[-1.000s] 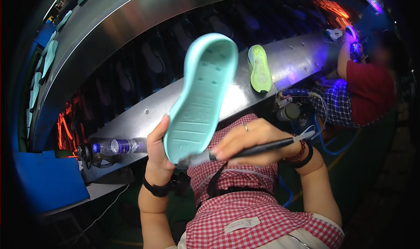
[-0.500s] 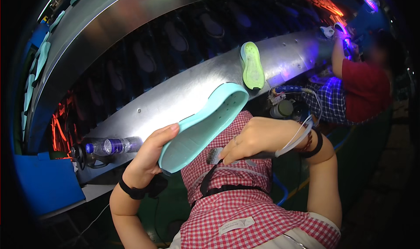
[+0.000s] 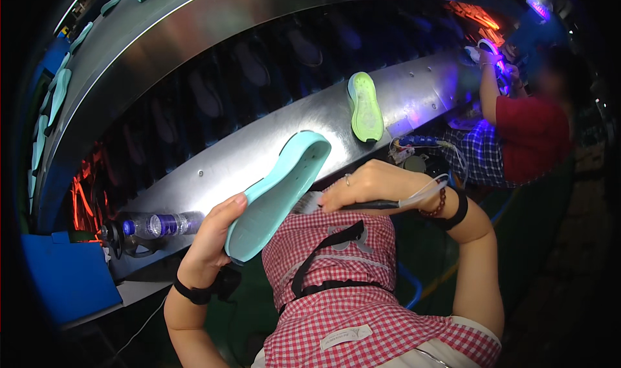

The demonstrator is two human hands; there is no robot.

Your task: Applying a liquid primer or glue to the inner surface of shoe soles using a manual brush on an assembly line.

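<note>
My left hand [image 3: 213, 235] grips a turquoise shoe sole [image 3: 260, 220] near its lower end, thumb over the rim. The sole is tilted, and its hollow inner side, with small holes toward the far end, faces right. My right hand [image 3: 370, 185] is closed around a brush [image 3: 306, 204] with pale bristles and a dark handle; a thin clear tube runs from the handle's end. The bristles are at the sole's right edge; whether they touch it I cannot tell. Beyond the sole, a lime-green sole [image 3: 366, 110] lies on the metal ledge.
The curved metal ledge [image 3: 223, 164] runs across in front of me. Plastic bottles [image 3: 169, 224] lie at its left end. Dim soles [image 3: 251, 64] line the dark recess behind. Turquoise soles [image 3: 59, 96] sit along the outer left rim. A co-worker in red [image 3: 532, 132] works at the right.
The turquoise sole has shifted left and slightly down in view. My right hand has raised the brush from in front of the apron to the sole's right edge.
</note>
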